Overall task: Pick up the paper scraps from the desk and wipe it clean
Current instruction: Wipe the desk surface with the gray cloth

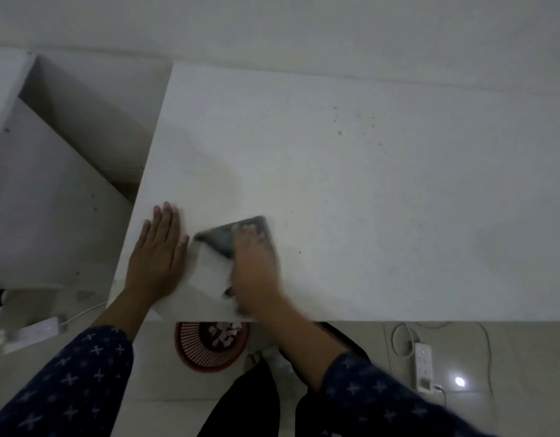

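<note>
Now, cloth (pixel 216 240): dark grey with a paler part toward the near edge, blurred, lying on the white surface (pixel 398 216) near its front left corner.
Right hand (pixel 256 263): laid over the cloth, fingers fairly straight, pressing it down.
Left hand (pixel 158 247): flat on the surface just beside the cloth, fingers straight and together.
Paper scraps (pixel 225 334): white bits in a red basket (pixel 190 348) on the floor (pixel 509 357) below the front edge.
Dark specks (pixel 338 132): scattered toward the far right of the surface.

Navy sleeves (pixel 67 380) with pale cross print; black trousers (pixel 241 405); bare forearms.
</note>
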`<move>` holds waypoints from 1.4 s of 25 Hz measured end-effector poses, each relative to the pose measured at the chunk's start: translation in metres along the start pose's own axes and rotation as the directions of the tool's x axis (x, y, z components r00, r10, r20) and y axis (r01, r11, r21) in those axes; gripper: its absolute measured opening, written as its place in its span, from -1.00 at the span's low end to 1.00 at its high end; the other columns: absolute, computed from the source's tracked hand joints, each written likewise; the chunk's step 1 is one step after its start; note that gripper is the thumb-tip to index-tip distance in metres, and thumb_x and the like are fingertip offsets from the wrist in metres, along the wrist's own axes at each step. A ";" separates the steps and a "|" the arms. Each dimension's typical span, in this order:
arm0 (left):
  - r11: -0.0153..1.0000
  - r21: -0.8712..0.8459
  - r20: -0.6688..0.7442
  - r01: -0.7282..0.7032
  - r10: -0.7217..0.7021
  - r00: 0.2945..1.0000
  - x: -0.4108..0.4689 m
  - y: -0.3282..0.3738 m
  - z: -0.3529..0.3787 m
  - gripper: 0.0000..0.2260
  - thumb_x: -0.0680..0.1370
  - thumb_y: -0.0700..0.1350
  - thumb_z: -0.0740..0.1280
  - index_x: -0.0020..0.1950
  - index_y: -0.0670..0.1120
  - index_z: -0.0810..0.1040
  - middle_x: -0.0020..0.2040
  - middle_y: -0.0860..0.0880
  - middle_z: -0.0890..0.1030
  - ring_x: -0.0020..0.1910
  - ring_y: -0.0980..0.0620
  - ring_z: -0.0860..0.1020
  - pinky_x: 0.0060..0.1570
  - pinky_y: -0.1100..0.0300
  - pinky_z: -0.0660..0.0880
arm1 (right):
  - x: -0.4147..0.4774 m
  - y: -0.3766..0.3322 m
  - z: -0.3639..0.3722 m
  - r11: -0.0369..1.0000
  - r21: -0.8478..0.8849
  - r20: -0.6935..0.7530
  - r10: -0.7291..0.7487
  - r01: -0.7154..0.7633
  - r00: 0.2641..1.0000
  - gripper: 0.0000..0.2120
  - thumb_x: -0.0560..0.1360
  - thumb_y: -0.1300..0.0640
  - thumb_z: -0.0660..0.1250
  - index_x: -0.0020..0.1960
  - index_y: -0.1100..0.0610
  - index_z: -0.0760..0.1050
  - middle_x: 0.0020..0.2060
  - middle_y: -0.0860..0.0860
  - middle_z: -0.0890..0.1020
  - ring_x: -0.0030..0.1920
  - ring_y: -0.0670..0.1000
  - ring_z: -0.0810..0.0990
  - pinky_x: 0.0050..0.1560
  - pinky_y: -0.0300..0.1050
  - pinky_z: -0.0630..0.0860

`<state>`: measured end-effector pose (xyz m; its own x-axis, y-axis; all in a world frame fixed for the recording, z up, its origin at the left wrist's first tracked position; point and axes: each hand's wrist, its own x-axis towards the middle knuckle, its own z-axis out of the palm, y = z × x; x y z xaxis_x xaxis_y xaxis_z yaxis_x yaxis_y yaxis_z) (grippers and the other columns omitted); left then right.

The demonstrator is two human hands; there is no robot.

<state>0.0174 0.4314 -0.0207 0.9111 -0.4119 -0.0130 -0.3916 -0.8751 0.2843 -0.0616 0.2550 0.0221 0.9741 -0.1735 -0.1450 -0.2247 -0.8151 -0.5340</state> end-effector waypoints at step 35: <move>0.993 -0.017 -0.043 0.120 -0.121 0.992 0.004 -0.024 -0.005 -0.43 0.63 0.04 -0.21 0.47 -0.37 -0.06 0.50 -0.32 -0.05 0.51 -0.21 -0.08 0.47 -0.08 -0.04 | 0.045 -0.007 0.022 0.607 0.011 0.464 -0.707 0.795 0.534 -0.36 0.42 0.25 0.28 0.48 0.10 0.20 0.51 0.05 0.19 0.54 0.04 -0.01 0.50 -0.03 -0.23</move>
<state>0.0311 0.4520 -0.0231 0.9564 -0.2919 -0.0062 -0.2769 -0.9137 0.2973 -0.0170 0.2651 0.0010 0.6668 0.7402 -0.0869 0.6372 -0.6267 -0.4486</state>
